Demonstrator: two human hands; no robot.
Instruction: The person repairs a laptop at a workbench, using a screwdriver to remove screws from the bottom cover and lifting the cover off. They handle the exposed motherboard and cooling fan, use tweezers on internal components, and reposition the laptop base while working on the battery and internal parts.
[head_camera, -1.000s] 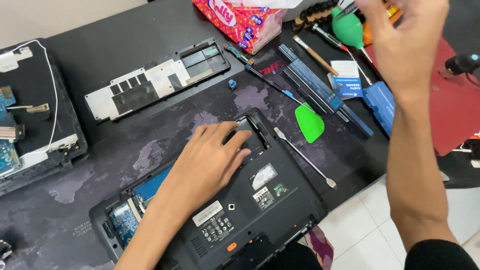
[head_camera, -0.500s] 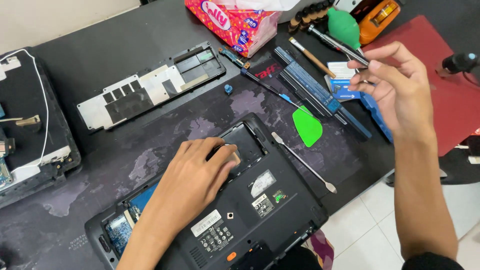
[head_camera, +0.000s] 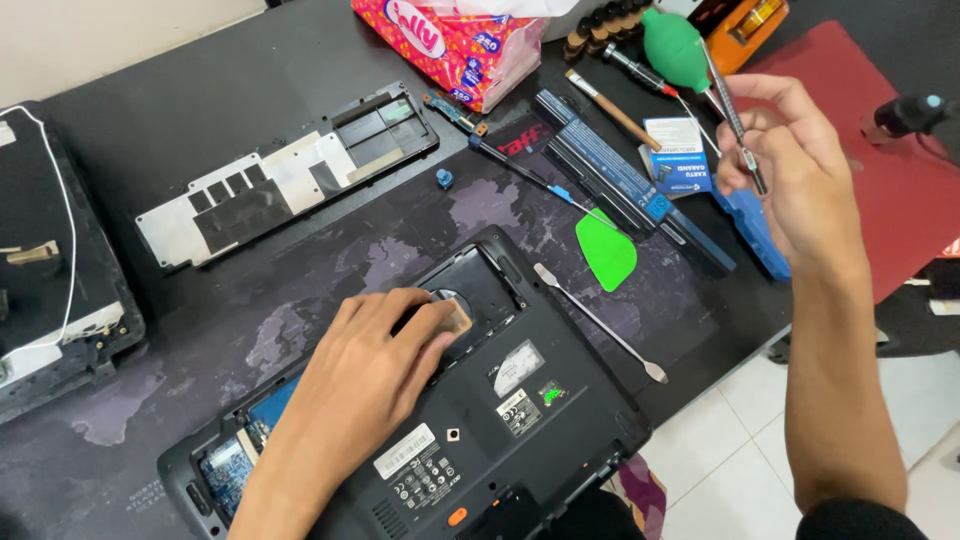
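Note:
A black laptop (head_camera: 520, 430) lies upside down on the dark mat, its bottom cover off and a blue circuit board (head_camera: 232, 462) showing at the left. My left hand (head_camera: 370, 385) rests flat on its open bay, fingers over the round fan recess (head_camera: 480, 290). My right hand (head_camera: 790, 175) is raised above the table's right side, pinching a thin metal screwdriver (head_camera: 732, 110) upright between thumb and fingers.
A removed bottom cover panel (head_camera: 280, 175) lies at the back left. Beside the laptop are a metal spudger (head_camera: 600, 322), a green pick (head_camera: 606, 248), a long battery (head_camera: 630, 180), a green air blower (head_camera: 678, 48), a tissue pack (head_camera: 450, 40) and a red mat (head_camera: 900, 190).
My right hand has come down from the tools at the back right with the thin screwdriver in its fingers. My left hand stays on the laptop.

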